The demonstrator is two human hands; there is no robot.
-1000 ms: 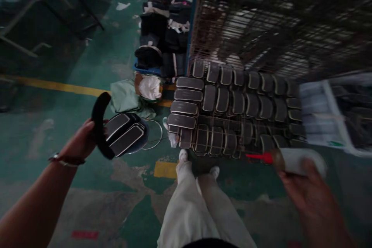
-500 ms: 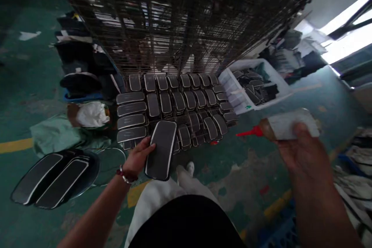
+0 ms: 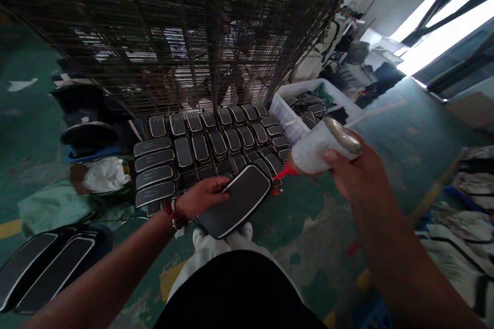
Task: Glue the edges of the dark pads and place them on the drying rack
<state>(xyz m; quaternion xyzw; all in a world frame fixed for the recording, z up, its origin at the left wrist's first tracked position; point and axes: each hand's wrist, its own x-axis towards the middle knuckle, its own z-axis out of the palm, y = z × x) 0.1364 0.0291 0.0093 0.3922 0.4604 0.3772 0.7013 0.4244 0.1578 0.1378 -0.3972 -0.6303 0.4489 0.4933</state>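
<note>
My left hand [image 3: 203,198] grips a dark oblong panel [image 3: 241,200] with rounded corners and a pale line along its edge, thumb on top. The panel is tilted above my feet. In my right hand [image 3: 353,167] is a white squeeze bottle [image 3: 318,149] with a red nozzle [image 3: 284,171], tipped to the left. The nozzle's tip is at the panel's upper right corner; whether it touches, I cannot tell. Behind the panel, many similar dark panels [image 3: 183,151] lie in rows and small stacks on a wire rack.
A tall stack of wire racks [image 3: 185,36] rises beyond the rows. To its right stands a white bin [image 3: 287,118] of dark pieces. At lower left are two larger-looking dark panels [image 3: 57,272] and a green bag [image 3: 50,203]. Fabric bundles [image 3: 455,247] lie at right.
The bottle has come left and its nozzle now meets the panel's corner area. My left hand has turned the panel from nearly upright to slanting right. The view has shifted.
</note>
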